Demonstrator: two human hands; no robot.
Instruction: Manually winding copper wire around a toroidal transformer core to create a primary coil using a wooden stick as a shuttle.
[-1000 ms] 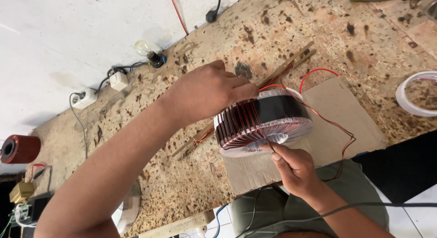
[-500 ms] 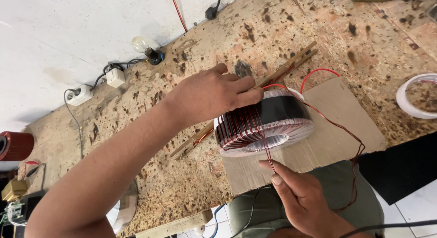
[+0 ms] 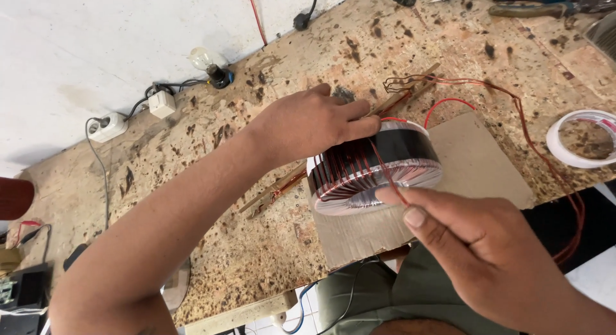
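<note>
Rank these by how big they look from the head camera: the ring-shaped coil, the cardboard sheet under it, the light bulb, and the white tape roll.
1. cardboard sheet
2. ring-shaped coil
3. white tape roll, partly cut off by the frame edge
4. light bulb, farther from the camera, so perhaps not truly smallest

One camera sits on my head, looking steeply down and tilted, so the bench (image 3: 256,200) runs slantwise across the frame. It is close: my right hand (image 3: 494,258) fills the lower right corner, probably nearest the lens. The white wall (image 3: 96,40) lies beyond. No second view.
</note>
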